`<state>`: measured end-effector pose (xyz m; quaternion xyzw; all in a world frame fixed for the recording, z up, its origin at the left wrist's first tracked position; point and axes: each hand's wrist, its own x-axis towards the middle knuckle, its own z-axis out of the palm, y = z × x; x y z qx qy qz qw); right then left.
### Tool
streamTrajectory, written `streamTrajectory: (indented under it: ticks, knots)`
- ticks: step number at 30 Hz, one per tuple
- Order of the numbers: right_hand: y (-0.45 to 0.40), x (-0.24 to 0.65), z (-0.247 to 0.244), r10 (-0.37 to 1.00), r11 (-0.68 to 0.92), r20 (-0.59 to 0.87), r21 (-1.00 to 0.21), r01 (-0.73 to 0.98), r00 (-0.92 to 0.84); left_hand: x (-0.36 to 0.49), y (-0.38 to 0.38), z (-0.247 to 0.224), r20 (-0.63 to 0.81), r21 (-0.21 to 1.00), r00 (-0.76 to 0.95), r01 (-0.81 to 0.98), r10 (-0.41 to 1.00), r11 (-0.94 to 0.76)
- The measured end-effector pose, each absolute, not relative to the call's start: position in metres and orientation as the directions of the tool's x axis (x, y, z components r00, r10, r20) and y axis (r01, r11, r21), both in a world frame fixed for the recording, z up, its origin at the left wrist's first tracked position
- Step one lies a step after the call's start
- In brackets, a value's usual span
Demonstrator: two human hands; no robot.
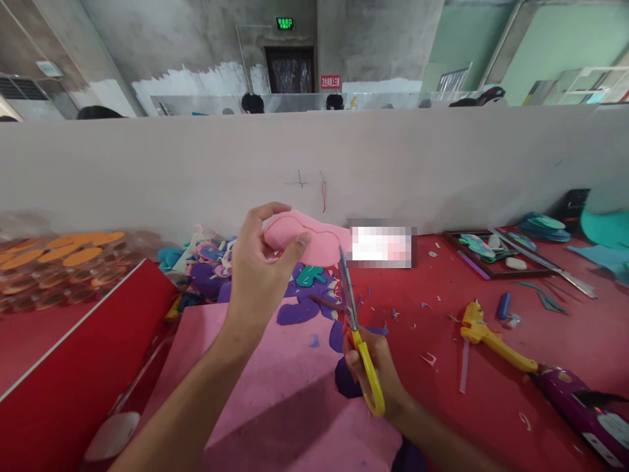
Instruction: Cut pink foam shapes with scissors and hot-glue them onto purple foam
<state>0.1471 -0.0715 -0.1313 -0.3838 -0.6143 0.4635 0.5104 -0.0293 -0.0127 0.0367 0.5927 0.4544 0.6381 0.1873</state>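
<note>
My left hand (263, 252) pinches a pink felt-like piece (322, 248) between thumb and fingers, holding it up above the table. A curved outline is visible on the piece. In my right hand (376, 360) is a pair of scissors (350, 305) with yellow and red handles, its blades pointing up at the piece's lower right edge. Below lies a large pink sheet (275, 393), with purple cut shapes (298, 313) and a teal shape (309, 276) at its far end.
To the right lie a yellow glue gun (491, 337), a blue cylinder (504, 305) and a dark-framed tray (511, 269). Coloured scraps (211, 259) are heaped at back left, near orange-topped round containers (63, 252). A white partition (196, 164) stands behind the red table (407, 308).
</note>
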Motion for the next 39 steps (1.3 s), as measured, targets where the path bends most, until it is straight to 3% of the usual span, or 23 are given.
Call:
streamTrajectory:
  ticks: [14,19,21,25,31,36,39]
  knots:
    - [-0.073,0.146,-0.133,0.946,0.242,0.243,-0.970,-0.030,-0.217,-0.007,-0.013,0.024,0.427,0.844,-0.314,-0.198,0.848,-0.499]
    - [-0.073,0.145,-0.138,0.945,0.259,0.272,-0.961,-0.091,-0.183,0.005,-0.014,0.012,0.340,0.844,-0.229,-0.353,0.912,-0.403]
    - [-0.072,0.146,-0.140,0.943,0.262,0.279,-0.958,-0.115,-0.180,0.010,-0.015,0.007,0.367,0.858,-0.183,-0.312,0.912,-0.408]
    - [-0.070,0.146,-0.140,0.938,0.260,0.282,-0.957,-0.129,-0.203,0.011,-0.021,0.003,0.413,0.907,-0.102,-0.043,0.905,-0.419]
    - [-0.072,0.142,-0.135,0.919,0.202,0.256,-0.959,-0.198,-0.301,0.004,-0.024,0.015,0.512,0.829,-0.050,0.290,0.858,-0.478]
    - [-0.075,0.137,-0.135,0.936,0.110,0.172,-0.972,-0.208,-0.307,0.003,-0.023,0.017,0.472,0.813,0.031,0.371,0.881,-0.449]
    - [-0.072,0.133,-0.142,0.952,0.138,0.201,-0.955,-0.262,-0.232,0.004,-0.023,0.013,0.456,0.797,0.076,0.407,0.887,-0.445]
